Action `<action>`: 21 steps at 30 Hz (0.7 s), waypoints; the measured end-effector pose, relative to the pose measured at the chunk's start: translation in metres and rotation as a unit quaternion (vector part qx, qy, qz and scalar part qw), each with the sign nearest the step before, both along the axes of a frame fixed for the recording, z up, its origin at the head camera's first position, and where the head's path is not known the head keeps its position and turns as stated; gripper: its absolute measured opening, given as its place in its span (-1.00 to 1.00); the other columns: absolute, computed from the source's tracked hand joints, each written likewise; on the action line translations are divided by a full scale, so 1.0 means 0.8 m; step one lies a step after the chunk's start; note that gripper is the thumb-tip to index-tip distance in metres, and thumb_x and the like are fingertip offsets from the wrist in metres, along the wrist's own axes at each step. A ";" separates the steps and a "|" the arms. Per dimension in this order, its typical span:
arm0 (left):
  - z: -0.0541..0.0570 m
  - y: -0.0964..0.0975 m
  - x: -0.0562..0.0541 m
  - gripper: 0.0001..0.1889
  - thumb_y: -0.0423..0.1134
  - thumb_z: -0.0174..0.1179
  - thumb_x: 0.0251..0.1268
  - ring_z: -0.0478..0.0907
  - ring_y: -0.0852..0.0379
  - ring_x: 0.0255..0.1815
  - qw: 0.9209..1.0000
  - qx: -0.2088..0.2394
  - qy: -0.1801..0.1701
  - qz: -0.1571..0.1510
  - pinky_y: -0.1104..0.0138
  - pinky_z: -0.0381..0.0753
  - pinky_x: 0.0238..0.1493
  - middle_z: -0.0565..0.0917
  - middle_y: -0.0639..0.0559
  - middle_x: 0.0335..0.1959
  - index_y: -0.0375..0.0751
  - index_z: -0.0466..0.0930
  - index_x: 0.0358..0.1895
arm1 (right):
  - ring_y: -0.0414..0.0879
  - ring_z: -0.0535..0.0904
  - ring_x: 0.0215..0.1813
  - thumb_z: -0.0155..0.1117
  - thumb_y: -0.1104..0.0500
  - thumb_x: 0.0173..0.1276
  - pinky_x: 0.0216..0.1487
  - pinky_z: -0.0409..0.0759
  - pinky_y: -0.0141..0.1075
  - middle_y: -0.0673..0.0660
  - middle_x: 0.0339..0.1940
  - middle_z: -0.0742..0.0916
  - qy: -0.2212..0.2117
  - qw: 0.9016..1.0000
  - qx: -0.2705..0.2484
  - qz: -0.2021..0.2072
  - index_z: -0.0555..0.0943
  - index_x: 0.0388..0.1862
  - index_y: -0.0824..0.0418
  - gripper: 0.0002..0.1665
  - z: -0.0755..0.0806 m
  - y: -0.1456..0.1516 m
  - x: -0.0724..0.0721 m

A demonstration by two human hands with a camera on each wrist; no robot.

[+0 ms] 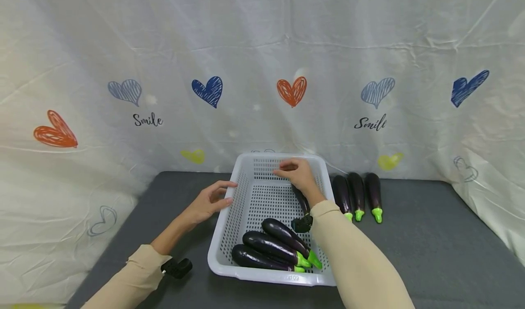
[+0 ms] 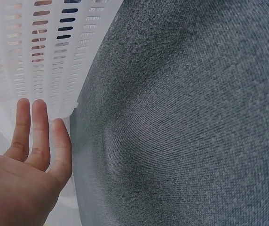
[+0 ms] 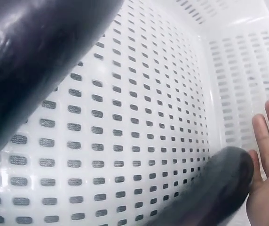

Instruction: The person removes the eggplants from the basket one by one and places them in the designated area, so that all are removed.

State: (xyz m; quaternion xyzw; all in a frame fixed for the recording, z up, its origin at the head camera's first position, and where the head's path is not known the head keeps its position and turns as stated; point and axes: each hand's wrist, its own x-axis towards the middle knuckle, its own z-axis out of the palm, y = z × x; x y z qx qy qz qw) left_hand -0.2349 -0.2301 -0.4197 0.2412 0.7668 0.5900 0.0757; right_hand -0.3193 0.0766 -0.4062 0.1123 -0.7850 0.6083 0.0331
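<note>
A white perforated plastic basket point(image 1: 270, 276) sits on a dark grey cloth-covered table. Three glossy dark purple eggplants point(image 1: 266, 243) with green stems lie side by side at its near end. My left hand point(image 1: 209, 202) is at the basket's left rim, fingers extended; in the left wrist view its fingertips are right beside the slotted outer wall point(image 2: 50, 70). Over the right part of the basket is my right hand point(image 1: 301, 176), with nothing in its loosely bent fingers. Another eggplant point(image 1: 301, 200) lies below it along the right wall, partly hidden by the hand and forearm.
Outside the basket, on its right, three more eggplants point(image 1: 357, 193) lie in a row on the table point(image 1: 422, 236). A pale curtain point(image 1: 254, 54) printed with hearts hangs behind the table. Two beige sleeves point(image 1: 357, 254) reach in from the near side.
</note>
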 end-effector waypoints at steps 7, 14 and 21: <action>0.000 0.001 0.001 -0.51 -0.29 0.18 0.54 0.57 -0.21 0.08 1.000 0.000 -0.001 0.001 0.02 0.66 -0.05 0.50 -0.35 0.21 -0.17 0.36 0.45 | 0.10 0.66 -0.06 0.58 0.29 0.22 -0.03 0.57 -0.15 0.23 -0.16 0.76 -0.005 0.999 -0.008 -0.041 0.71 -0.07 0.44 -0.65 -0.007 -0.005 0.003; 0.000 0.000 0.000 -0.52 -0.30 0.18 0.54 0.57 -0.21 0.09 1.000 0.001 -0.002 0.001 0.02 0.65 -0.04 0.50 -0.34 0.21 -0.17 0.37 0.45 | 0.08 0.65 -0.05 0.57 0.27 0.23 -0.02 0.56 -0.17 0.20 -0.15 0.76 -0.029 0.999 -0.007 -0.045 0.71 -0.06 0.37 -0.67 -0.022 -0.016 0.006; 0.001 0.001 0.001 -0.52 -0.29 0.18 0.54 0.57 -0.23 0.09 1.000 0.003 -0.002 -0.003 0.01 0.66 -0.05 0.50 -0.34 0.21 -0.18 0.36 0.45 | 0.09 0.65 -0.06 0.56 0.33 0.22 -0.03 0.60 -0.17 0.23 -0.14 0.75 -0.023 0.999 -0.014 -0.018 0.69 -0.05 0.45 -0.65 -0.033 -0.023 0.008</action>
